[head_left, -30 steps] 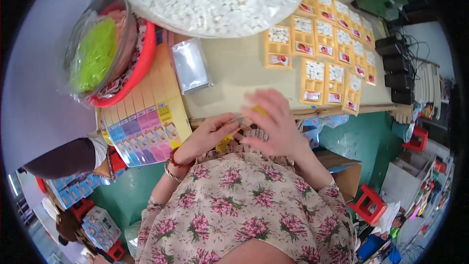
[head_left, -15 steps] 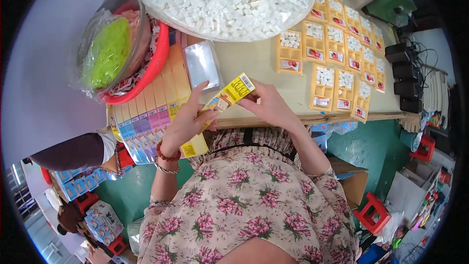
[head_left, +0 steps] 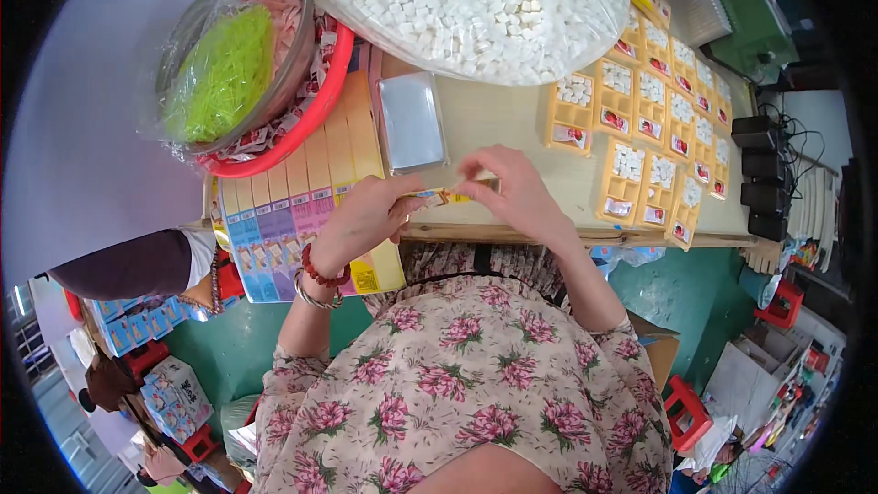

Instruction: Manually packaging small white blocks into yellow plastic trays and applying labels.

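Observation:
A narrow yellow printed card (head_left: pixel 437 198) is held above the table's front edge, turned nearly edge-on so its printed face is mostly hidden. My left hand (head_left: pixel 366 220) is closed around its left end, thumb and fingers pinching it. At the other end, my right hand (head_left: pixel 526 201) has its thumb and curled fingers on the card. Under and beside my left hand lie printed card strips (head_left: pixel 283 187) in yellow, blue, purple and pink. Just beyond my hands rests a stack of clear plastic sleeves (head_left: pixel 412 123).
A big clear bag of white cubes (head_left: pixel 466 14) fills the back. At left, a red basin (head_left: pixel 343 64) bears a bowl (head_left: pixel 302 46) with green shreds in plastic. Yellow compartment trays (head_left: pixel 617 183) with white cubes and red-printed packets stand at right, near black boxes (head_left: pixel 759 165) with cables.
The yellow card has turned from showing its printed face to nearly edge-on and lies more level. My right hand has shifted right, its fingers lifted. The whole view has shifted slightly.

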Tool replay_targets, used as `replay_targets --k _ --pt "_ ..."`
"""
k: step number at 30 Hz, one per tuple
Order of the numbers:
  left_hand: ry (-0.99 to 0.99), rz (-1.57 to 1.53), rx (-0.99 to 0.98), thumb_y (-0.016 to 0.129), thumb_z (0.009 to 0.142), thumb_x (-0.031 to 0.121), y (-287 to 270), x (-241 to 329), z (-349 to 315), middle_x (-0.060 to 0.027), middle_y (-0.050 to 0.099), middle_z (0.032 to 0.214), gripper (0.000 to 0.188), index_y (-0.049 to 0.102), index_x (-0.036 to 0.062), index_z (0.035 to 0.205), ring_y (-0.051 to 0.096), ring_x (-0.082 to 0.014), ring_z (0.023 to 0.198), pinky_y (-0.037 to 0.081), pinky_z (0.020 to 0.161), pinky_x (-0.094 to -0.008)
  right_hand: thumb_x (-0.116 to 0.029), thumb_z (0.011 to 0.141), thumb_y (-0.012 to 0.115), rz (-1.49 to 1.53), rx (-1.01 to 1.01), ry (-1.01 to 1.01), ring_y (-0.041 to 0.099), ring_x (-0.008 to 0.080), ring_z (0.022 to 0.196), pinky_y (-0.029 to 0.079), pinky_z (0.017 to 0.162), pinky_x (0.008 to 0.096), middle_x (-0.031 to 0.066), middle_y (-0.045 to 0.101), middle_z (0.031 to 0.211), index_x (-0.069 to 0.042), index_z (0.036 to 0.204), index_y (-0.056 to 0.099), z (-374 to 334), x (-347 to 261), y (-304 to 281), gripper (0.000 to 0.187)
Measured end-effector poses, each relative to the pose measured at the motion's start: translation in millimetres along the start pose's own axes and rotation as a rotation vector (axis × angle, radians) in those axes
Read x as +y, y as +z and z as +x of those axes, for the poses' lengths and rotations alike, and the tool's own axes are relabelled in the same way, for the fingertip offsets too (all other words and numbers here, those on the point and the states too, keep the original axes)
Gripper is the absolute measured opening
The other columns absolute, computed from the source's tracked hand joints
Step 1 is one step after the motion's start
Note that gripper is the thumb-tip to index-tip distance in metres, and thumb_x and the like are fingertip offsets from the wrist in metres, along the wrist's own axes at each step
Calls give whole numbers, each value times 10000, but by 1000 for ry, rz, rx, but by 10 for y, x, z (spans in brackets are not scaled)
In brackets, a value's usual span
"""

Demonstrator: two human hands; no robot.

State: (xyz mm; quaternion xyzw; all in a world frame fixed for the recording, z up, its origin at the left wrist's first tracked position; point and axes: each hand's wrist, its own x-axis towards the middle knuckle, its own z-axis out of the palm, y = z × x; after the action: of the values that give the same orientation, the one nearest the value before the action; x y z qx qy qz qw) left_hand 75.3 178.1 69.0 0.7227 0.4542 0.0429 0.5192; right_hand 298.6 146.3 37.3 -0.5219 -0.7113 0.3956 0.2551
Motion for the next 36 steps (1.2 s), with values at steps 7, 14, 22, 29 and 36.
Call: replay_targets --k 7,14,22,29,36 --pt "10 115 64 554 881 168 -137 -111 14 -98 585 649 187 594 4 963 596 -206 584 476 546 -307 -140 789 636 212 25 -25 546 179 779 438 667 314 84 596 818 -32 820 579 196 13 94 126" --pt "272 411 472 570 841 211 -221 -366 242 -186 563 1029 216 620 18 924 560 -320 925 431 776 -387 -192 790 646 216 187 19 553 151 780 448 680 294 76 576 803 -3 767 570 607 121 206 206" --pt "94 166 176 542 854 283 -290 -495 457 -175 622 862 301 620 4 935 596 -312 814 447 725 -376 -236 811 646 456 -77 280 476 43 642 385 576 222 -36 546 661 -35 740 589 648 190 173 221" --pt "136 244 111 552 872 249 15 -219 255 -154 631 831 269 616 5 968 594 -283 728 458 685 -334 -217 800 644 400 -65 318 495 72 626 414 574 257 30 570 662 -4 740 572 191 165 196 233" --pt "176 386 139 581 840 183 159 -61 50 -130 603 801 173 618 29 909 555 -310 665 432 626 -363 -134 786 633 -16 378 -48 573 218 770 434 719 331 82 584 759 -25 793 525 -203 66 271 154"
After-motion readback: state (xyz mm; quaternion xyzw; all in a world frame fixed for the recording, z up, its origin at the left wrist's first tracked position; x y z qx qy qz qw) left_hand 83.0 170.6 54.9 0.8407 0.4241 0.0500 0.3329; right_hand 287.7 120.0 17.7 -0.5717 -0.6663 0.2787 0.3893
